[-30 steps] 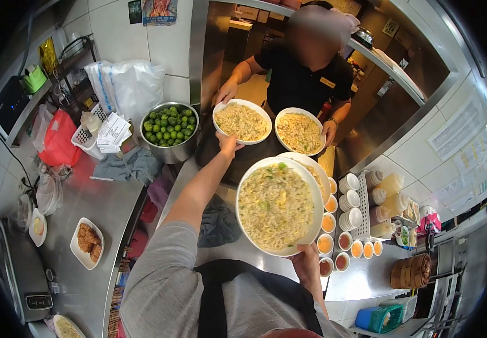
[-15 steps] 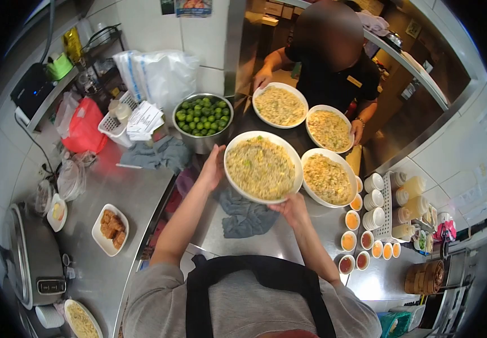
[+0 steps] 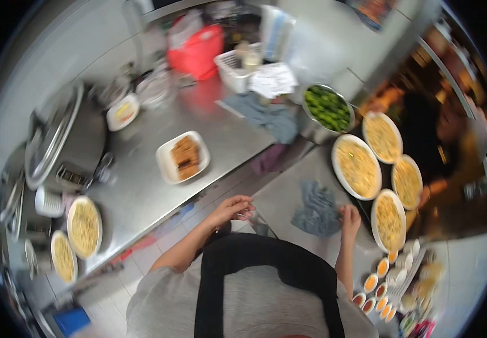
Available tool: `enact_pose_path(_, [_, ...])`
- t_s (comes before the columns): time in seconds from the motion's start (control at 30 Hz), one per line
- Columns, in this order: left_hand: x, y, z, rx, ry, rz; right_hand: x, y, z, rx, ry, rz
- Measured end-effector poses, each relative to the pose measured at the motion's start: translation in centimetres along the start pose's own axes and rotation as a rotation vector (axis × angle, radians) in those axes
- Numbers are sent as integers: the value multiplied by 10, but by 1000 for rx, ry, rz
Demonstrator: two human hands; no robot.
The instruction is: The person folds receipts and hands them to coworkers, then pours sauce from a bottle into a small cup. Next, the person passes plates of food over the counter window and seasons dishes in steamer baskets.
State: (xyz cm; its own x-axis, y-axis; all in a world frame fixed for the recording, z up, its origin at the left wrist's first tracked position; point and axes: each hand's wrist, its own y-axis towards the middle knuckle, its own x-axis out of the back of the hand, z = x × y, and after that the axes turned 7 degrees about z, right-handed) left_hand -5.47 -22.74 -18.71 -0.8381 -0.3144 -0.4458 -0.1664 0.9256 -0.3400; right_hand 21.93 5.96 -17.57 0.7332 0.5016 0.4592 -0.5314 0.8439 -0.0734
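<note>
My left hand (image 3: 232, 209) is in the air over the gap between the two counters, fingers loosely bent and apart, holding nothing. My right hand (image 3: 350, 218) is by the right edge of a crumpled grey-blue cloth (image 3: 316, 209), its blurred fingers loosely curled with no dish in them. Past it, a large white plate of fried rice (image 3: 357, 167) rests at the pass. Close around it are more fried rice plates, one at the far side (image 3: 383, 137), one by the other person (image 3: 407, 181) and one nearer me (image 3: 389, 220).
A metal pot of green limes (image 3: 328, 108) stands beside the plates. On the left counter are a white dish of browned fried pieces (image 3: 185, 156), a rice cooker (image 3: 66, 138) and two more rice plates (image 3: 84, 227). Several sauce cups (image 3: 370, 282) line the right. Behind the pass is a blurred person (image 3: 429, 135).
Both hands have let go of the large fried rice plate, which now sits with the others, and drawn back toward my body. The view has swung left.
</note>
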Motion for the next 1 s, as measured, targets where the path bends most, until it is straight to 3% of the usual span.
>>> enact_pose_path(0.03, [10, -17, 4, -22, -30, -48, -21, -17, 9, 196, -281, -77])
enact_pose_path(0.07, [23, -35, 5, -66, -69, -225, -43, -28, 22, 222, -285, -39])
enact_pose_path(0.13, [52, -65, 10, -181, -135, -516, -78, -48, 42, 422, -1093, -130])
enact_pose_path(0.17, [63, -79, 10, -243, -109, -650, -90, -43, 41, 429, -1091, -129])
enact_pose_path(0.23, [86, -94, 2, -297, -191, -804, -118, -32, 35, 605, -652, 11])
enact_pose_path(0.33, [102, -99, -17, -340, -215, -711, -169, -10, 76, 659, -283, 356])
enact_pose_path(0.37, [106, -95, -23, -305, -245, -694, -188, 4, 100, 713, -118, 367])
enact_pose_path(0.43, [116, -88, -30, -342, -234, -592, -224, 34, 140, 767, -220, 282])
enact_pose_path(0.47, [116, -84, -31, -364, -243, -632, -241, 45, 159, 832, -240, 226])
enact_pose_path(0.5, [117, -82, -34, -427, -283, -575, -258, 57, 175, 770, -225, 306])
enact_pose_path(0.57, [139, -77, -24, -344, -235, -609, -302, 87, 177, 935, -350, 361])
enact_pose_path(0.63, [143, -75, -26, -331, -275, -566, -326, 92, 179, 821, -802, 553])
enact_pose_path(0.7, [145, -68, -37, -317, -285, -573, -329, 95, 180, 716, -797, 607])
enact_pose_path(0.83, [163, -47, -49, -333, -272, -503, -302, 85, 176, 551, -875, 485])
enact_pose_path(0.93, [176, -25, -57, -378, -239, -425, -267, 73, 161, 631, -531, 366])
enact_pose_path(1.0, [173, -13, -57, -449, -367, -504, -241, 59, 147, 612, -483, 292])
